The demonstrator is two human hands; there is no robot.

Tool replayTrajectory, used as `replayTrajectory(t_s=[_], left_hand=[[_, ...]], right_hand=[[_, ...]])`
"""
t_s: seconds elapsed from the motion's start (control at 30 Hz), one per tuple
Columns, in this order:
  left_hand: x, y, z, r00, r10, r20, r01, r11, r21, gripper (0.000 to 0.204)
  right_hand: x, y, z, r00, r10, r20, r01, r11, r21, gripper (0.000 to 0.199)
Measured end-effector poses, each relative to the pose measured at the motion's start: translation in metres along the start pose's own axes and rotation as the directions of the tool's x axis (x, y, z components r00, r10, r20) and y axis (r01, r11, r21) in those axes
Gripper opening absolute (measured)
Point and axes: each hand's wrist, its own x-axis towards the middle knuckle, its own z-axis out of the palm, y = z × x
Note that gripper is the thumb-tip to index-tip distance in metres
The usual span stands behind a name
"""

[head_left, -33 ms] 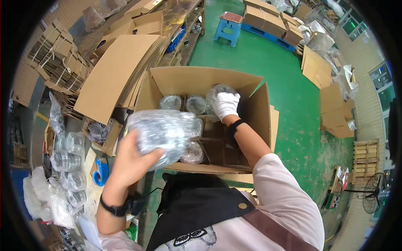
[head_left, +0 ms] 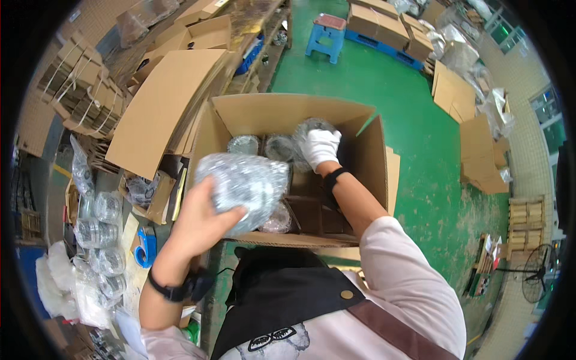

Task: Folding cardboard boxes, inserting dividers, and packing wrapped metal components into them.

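Observation:
My bare left hand (head_left: 207, 221) grips a bubble-wrapped bundle (head_left: 243, 189), blurred by motion and held over the left side of an open cardboard box (head_left: 282, 241). In the box's far right part, my right hand (head_left: 319, 149), in a white glove, is closed around a bubble-wrapped round piece (head_left: 304, 129). Along the far side stand two more wrapped round pieces, one at the left (head_left: 243, 144) and one beside my gloved hand (head_left: 279, 147). Another wrapped piece (head_left: 277, 221) lies near the front, partly behind the bundle. Brown cardboard dividers (head_left: 305, 214) split the box's inside.
Left of the box are several wrapped pieces (head_left: 96, 233), a blue tape dispenser (head_left: 144, 246) and a leaning cardboard sheet (head_left: 165, 108). A blue stool (head_left: 326, 39) stands beyond on the green floor. Cartons (head_left: 381, 24) rest on a blue pallet at the back.
My left hand has moved slightly right with the wrapped bundle, which now sits further over the box. The right hand stays at nearly the same spot on its wrapped piece.

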Motion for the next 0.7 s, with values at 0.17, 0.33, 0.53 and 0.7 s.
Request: replayTrajectory(t_s=[0.17, 0.33, 0.53, 0.7], left_hand=[[0.064, -0.031, 0.060, 0.977, -0.030, 0.211, -0.034, 0.956, 0.293, 0.041], [0.090, -0.018, 0.111, 0.891, -0.086, 0.446, -0.140, 0.882, 0.450, 0.041], [0.120, -0.046, 0.147, 0.875, 0.001, 0.484, -0.312, 0.767, 0.561, 0.038], [0.137, -0.103, 0.203, 0.840, 0.127, 0.527, -0.513, 0.501, 0.697, 0.027]], right_hand=[[-0.004, -0.005, 0.046, 0.986, -0.095, -0.139, 0.103, 0.993, 0.052, 0.035], [-0.011, 0.045, 0.067, 0.998, 0.048, 0.038, -0.045, 0.997, -0.069, 0.041], [0.007, 0.033, -0.066, 0.979, -0.205, 0.016, 0.162, 0.820, 0.549, 0.054], [-0.067, 0.077, -0.232, 0.924, 0.119, -0.364, 0.367, -0.001, 0.930, 0.028]])
